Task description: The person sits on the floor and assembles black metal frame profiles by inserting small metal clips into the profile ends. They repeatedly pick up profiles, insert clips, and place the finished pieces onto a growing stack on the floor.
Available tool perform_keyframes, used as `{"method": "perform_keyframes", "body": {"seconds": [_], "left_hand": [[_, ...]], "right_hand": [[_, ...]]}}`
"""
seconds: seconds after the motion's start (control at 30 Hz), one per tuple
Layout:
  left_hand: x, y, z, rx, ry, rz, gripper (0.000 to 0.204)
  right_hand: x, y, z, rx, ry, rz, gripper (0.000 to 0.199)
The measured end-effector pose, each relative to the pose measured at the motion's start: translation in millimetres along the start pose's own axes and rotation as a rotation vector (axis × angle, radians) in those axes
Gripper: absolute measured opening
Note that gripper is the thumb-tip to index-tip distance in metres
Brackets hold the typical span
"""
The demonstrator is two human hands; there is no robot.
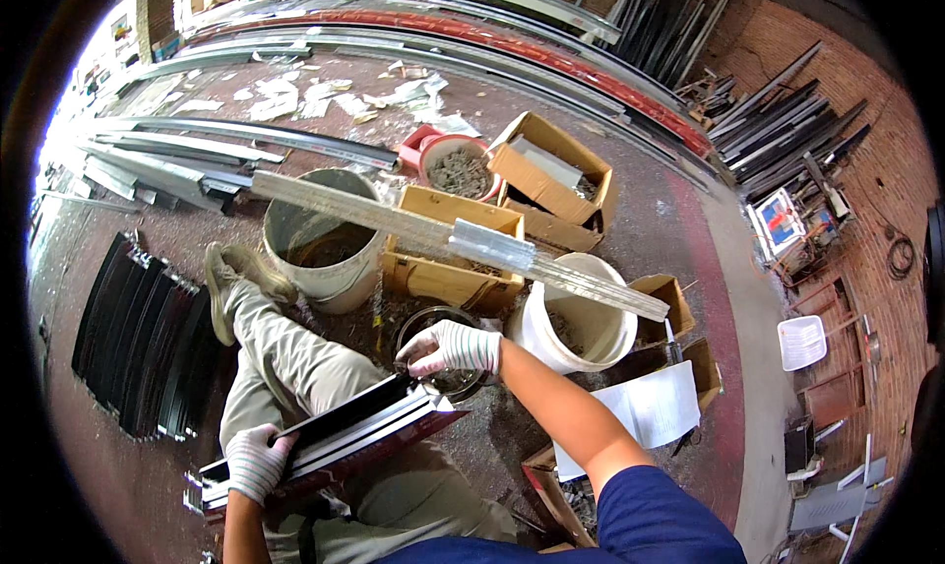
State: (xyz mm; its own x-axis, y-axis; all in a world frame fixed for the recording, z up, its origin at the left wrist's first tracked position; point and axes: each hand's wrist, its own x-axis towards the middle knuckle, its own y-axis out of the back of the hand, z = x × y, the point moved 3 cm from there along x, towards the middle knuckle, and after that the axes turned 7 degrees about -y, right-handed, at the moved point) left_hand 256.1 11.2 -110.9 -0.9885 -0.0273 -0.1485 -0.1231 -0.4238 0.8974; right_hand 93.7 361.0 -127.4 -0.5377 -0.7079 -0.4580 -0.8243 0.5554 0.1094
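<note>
A short black and silver-white aluminium profile (345, 434) lies slantwise across my lap, its far end pointing right. My left hand (258, 463), in a striped knit glove, is closed around its near left end, thumb on top. At the far right end, my right hand (458, 349), gloved alike, has its fingers pinched together just above the profile's tip. What sits in the pinch is too small to make out. Right behind this hand stands a round dark bowl (430, 320) with small metal pieces in it.
A long wooden board (364, 210) spans a grey bucket (335, 288), a yellow box (453, 290) and a white bucket (615, 343). Paper sheets (655, 407) rest on a carton at right. Black profiles (148, 338) are stacked at left. A red bucket (430, 151) and cardboard box (566, 205) stand behind.
</note>
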Motion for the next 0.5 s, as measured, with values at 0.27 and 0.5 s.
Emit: {"method": "perform_keyframes", "body": {"seconds": [0.27,0.5], "left_hand": [[-2.5,2.7,2.8,-0.020,0.019,-0.004,0.036],[-6.5,5.1,-0.1,-0.039,0.021,0.028,0.038]], "right_hand": [[-105.4,120.0,31.5,-0.957,-0.024,1.503,0.058],[-98.6,163.1,55.4,-1.199,-0.228,1.405,0.073]]}}
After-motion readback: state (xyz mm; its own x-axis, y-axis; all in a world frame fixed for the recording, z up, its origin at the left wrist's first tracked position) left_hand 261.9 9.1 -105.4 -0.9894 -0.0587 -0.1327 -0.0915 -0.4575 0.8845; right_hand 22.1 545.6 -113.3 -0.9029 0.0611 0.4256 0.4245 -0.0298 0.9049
